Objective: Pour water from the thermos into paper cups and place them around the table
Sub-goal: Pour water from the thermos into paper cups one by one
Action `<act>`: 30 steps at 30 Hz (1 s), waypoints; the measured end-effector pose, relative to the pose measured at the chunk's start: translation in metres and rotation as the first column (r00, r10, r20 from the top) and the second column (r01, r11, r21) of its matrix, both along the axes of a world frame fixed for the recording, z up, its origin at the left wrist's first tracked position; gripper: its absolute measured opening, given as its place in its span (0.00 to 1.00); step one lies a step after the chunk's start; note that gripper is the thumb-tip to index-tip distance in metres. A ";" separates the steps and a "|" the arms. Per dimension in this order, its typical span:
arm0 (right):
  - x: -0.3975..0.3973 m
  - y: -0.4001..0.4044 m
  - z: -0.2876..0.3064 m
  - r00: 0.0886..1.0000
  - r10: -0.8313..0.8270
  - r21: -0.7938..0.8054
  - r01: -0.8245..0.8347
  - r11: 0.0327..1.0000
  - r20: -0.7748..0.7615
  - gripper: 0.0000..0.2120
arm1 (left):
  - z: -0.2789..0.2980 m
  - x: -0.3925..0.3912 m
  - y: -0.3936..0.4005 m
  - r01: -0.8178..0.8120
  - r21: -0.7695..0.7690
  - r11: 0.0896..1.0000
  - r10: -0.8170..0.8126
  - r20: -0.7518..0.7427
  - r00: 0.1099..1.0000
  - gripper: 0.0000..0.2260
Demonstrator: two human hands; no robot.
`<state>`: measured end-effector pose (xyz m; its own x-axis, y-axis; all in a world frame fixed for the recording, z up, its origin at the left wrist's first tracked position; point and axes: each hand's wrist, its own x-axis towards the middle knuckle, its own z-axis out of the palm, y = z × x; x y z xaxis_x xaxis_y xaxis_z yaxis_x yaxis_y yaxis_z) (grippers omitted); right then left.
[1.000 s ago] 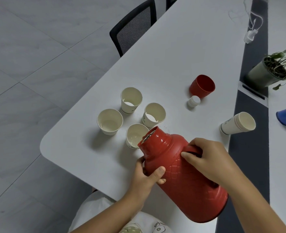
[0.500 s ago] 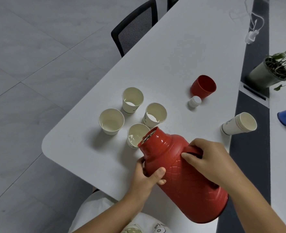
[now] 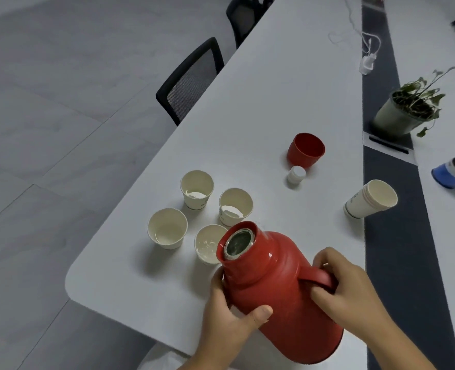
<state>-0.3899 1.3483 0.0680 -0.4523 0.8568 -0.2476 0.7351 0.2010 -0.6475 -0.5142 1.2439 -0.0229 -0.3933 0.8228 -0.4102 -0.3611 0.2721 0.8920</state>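
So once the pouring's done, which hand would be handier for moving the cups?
Probably the left hand: it only steadies the thermos body and sits nearest the four cups. The right hand grips the handle, carrying the weight.

Nearest paper cup (image 3: 207, 244) partly behind thermos (image 3: 279, 297), blue bottle (image 3: 454, 172) cut off right

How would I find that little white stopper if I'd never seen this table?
Start at the long white table and find the red plastic lid cup lying on its side beyond the four upright paper cups. The small white stopper sits just in front of it, far smaller than any cup.
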 end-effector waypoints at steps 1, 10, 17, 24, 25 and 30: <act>0.004 0.000 -0.001 0.999 -0.026 -0.008 0.025 1.000 -0.024 0.11 | 0.001 0.000 0.001 0.008 -0.019 1.000 -0.009 -0.055 0.998 0.38; 0.031 0.014 -0.024 0.964 -0.194 -0.001 0.197 0.980 -0.180 0.14 | 0.018 -0.003 0.036 0.182 -0.015 0.983 -0.174 -0.381 0.908 0.44; 0.028 0.064 -0.035 0.853 -0.364 0.055 0.412 0.909 -0.374 0.10 | 0.034 -0.018 0.116 0.337 0.012 0.942 -0.278 -0.538 0.796 0.40; 0.007 0.133 -0.056 0.756 -0.458 -0.015 0.511 0.859 -0.469 0.09 | 0.040 -0.045 0.201 0.424 0.009 0.905 -0.331 -0.613 0.718 0.38; 0.001 0.141 -0.058 0.747 -0.465 -0.029 0.515 0.857 -0.476 0.08 | 0.040 -0.050 0.211 0.433 0.002 0.901 -0.339 -0.618 0.709 0.37; -0.030 0.170 -0.076 0.711 -0.470 -0.071 0.513 0.855 -0.523 0.08 | 0.036 -0.080 0.244 0.449 -0.035 0.893 -0.362 -0.652 0.667 0.37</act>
<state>-0.4194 1.5188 -0.0081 -0.0009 0.9994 -0.0345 0.3142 -0.0325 -0.9488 -0.5943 1.4877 0.0131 -0.1363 0.9871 -0.0836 0.4117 0.1332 0.9015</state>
